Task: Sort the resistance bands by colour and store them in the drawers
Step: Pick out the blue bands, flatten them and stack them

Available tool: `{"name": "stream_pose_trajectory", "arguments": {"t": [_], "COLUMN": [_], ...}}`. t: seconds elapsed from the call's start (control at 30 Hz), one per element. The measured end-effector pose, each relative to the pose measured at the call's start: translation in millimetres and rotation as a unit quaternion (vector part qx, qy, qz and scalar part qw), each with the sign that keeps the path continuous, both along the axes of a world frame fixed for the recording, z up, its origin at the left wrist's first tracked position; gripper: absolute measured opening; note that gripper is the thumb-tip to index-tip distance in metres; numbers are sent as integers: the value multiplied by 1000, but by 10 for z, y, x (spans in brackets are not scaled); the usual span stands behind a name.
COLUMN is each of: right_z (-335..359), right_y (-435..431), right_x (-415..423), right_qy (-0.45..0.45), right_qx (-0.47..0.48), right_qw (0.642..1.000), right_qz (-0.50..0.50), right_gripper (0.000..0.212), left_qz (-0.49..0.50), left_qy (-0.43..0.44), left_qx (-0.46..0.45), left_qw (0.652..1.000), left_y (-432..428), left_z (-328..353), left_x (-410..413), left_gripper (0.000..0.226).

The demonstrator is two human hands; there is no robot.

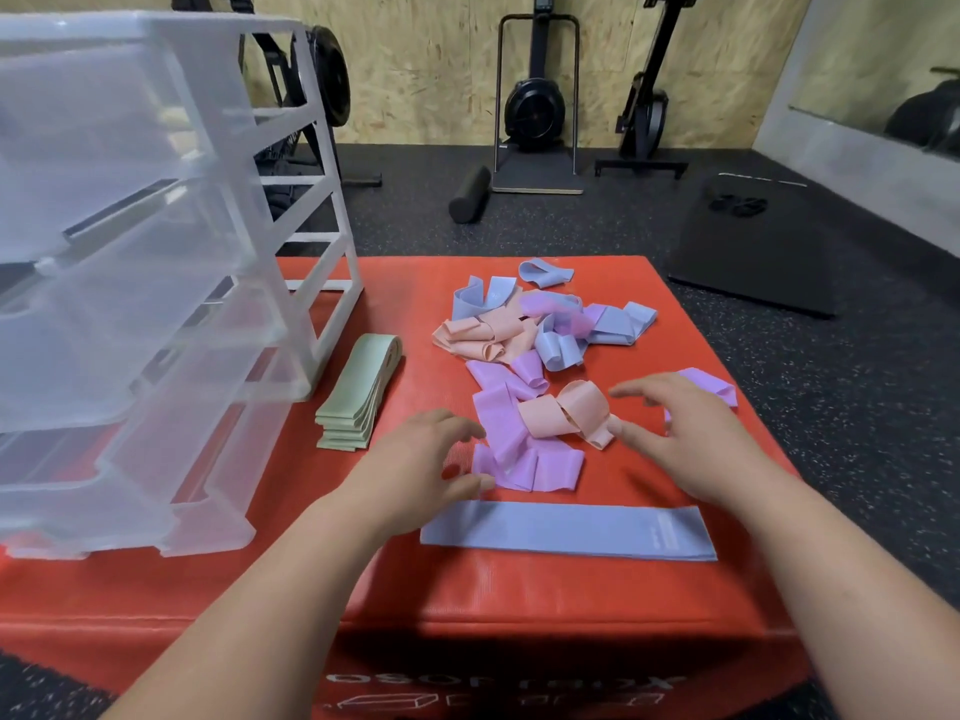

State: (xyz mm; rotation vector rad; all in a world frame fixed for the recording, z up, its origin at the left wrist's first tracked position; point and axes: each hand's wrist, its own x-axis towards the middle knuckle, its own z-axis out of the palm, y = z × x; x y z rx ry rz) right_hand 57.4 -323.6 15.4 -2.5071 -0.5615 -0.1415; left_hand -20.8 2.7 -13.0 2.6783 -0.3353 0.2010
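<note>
A loose heap of resistance bands [540, 330] in blue, peach and purple lies on the red padded box [519, 600]. A flat blue band [566, 530] lies near the front edge. Green bands [358, 394] are stacked flat beside the clear plastic drawer unit [145, 283], whose drawers stand pulled out. My left hand [421, 459] hovers with relaxed fingers by the purple bands [524, 467]. My right hand [685, 433] is spread open beside a curled peach band [571, 413], holding nothing. A purple band [711, 381] shows behind it.
Dark speckled gym flooring [857, 381] surrounds the box. A black foam roller [470, 194], exercise machines [535, 101] and a black mat [763, 241] stand farther back against a wooden wall.
</note>
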Motion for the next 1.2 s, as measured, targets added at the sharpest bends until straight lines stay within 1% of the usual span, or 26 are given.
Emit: {"name": "stream_pose_trajectory", "arguments": {"t": [0.17, 0.27, 0.33, 0.4, 0.47, 0.53, 0.63, 0.7, 0.73, 0.8, 0.87, 0.93, 1.0, 1.07, 1.1, 1.13, 1.2], "right_z": [-62, -203, -309, -372, -379, -320, -71, 124, 191, 268, 266, 263, 312, 363, 363, 339, 242], "right_y": [534, 770, 852, 910, 943, 943, 848, 790, 741, 652, 552, 428, 320, 201, 137, 77, -31], "right_x": [359, 559, 696, 774, 797, 811, 770, 659, 629, 568, 502, 436, 356, 301, 290, 283, 274], "right_qy": [-11, -1, 19, 40, 48, 31, -47, -101, -112, -95, -71, -72, -100, -117, -109, -89, -39], "right_qx": [-12, -69, -107, -130, -130, -83, 57, 160, 212, 307, 367, 401, 435, 450, 443, 420, 326], "right_qw": [1000, 997, 992, 989, 989, 994, 993, 976, 963, 936, 914, 895, 874, 863, 867, 879, 918], "right_qz": [-26, -46, -58, -56, -53, -62, -91, -112, -125, -141, -160, -181, -193, -198, -202, -208, -222], "right_gripper": [48, 69, 75, 75, 62, 47, 30, 17, 13, 12, 14, 15, 19, 25, 29, 34, 45], "left_qz": [44, 60, 65, 66, 66, 67, 67, 75, 77, 83, 84, 81, 74, 73, 73, 72, 70], "left_qy": [-28, -37, -37, -37, -34, -33, -35, -41, -43, -48, -54, -56, -58, -60, -60, -61, -59], "left_qx": [-41, -66, -76, -82, -81, -79, -81, -91, -93, -96, -103, -110, -114, -112, -111, -111, -109], "left_qw": [998, 995, 994, 994, 994, 994, 994, 992, 992, 991, 990, 989, 989, 989, 989, 989, 990], "left_y": [-17, 13, 36, 46, 44, 55, 50, 61, 48, 10, -32, -89, -138, -187, -215, -244, -300], "left_z": [-55, -93, -123, -154, -168, -172, -147, -107, -92, -49, -16, 4, 22, 42, 54, 64, 76], "left_x": [255, 392, 460, 521, 566, 595, 619, 581, 589, 572, 529, 482, 441, 406, 387, 369, 343], "left_gripper": [50, 47, 46, 48, 47, 45, 37, 34, 33, 32, 30, 29, 29, 29, 28, 27, 27]}}
